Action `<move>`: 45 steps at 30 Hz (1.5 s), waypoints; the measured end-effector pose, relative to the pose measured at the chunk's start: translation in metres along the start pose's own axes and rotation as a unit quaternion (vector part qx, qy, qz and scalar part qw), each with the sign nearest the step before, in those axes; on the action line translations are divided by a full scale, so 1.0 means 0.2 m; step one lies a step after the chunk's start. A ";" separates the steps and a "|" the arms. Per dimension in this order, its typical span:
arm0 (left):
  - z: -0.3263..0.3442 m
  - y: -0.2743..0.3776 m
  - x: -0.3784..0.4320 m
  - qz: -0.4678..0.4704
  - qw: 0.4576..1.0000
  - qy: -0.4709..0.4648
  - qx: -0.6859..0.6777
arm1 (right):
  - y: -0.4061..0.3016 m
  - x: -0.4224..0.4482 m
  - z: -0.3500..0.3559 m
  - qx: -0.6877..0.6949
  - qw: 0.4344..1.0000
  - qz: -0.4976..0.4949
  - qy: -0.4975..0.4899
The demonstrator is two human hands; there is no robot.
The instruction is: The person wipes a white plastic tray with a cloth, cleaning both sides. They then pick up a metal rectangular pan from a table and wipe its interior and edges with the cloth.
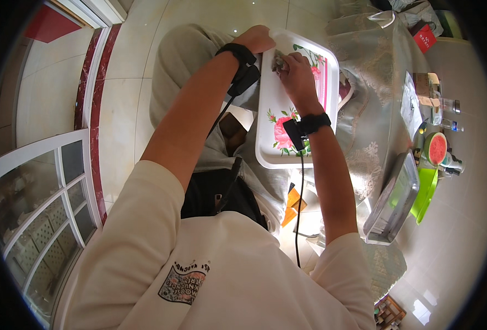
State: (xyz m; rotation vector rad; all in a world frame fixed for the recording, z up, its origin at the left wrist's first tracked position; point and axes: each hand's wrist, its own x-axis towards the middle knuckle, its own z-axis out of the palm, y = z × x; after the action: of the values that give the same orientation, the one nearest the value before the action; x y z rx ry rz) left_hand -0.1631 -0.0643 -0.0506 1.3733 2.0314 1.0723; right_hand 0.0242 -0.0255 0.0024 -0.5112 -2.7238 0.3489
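A white rectangular tray (276, 93) with printed pink roses and green leaves lies before me, over my right thigh. My right hand (299, 78) holds a crumpled greyish-green cloth (278, 62) pressed against its surface near the far left part. At the tray's far left corner, my left hand (256, 39) is closed on the rim; most of its fingers are hidden from view. Both wrists wear black bands, each with a small black box and a cable.
To the right stands a table under a pale patterned tablecloth (363, 128). It bears a metal pan (392, 202), a green plastic container (426, 194), a cut watermelon (436, 148), bottles and a red packet (424, 38). A white glazed door (41, 189) is at the left.
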 end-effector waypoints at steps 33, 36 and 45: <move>0.03 0.07 -0.05 -0.138 0.980 0.045 -0.136 | -0.49 -0.86 -0.23 0.146 0.980 0.012 -0.135; 0.00 0.09 -0.06 -0.114 0.985 0.011 -0.132 | -0.48 -0.88 -0.26 0.171 0.974 0.045 -0.139; 0.05 0.14 -0.04 -0.146 0.986 0.046 -0.060 | -0.42 -0.75 -0.12 0.246 0.962 0.116 -0.036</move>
State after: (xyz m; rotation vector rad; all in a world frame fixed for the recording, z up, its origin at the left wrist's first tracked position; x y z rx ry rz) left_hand -0.1364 -0.0633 -0.0351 0.9472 2.1141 1.1214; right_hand 0.1389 -0.1550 0.0063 -0.6773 -2.5072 1.0888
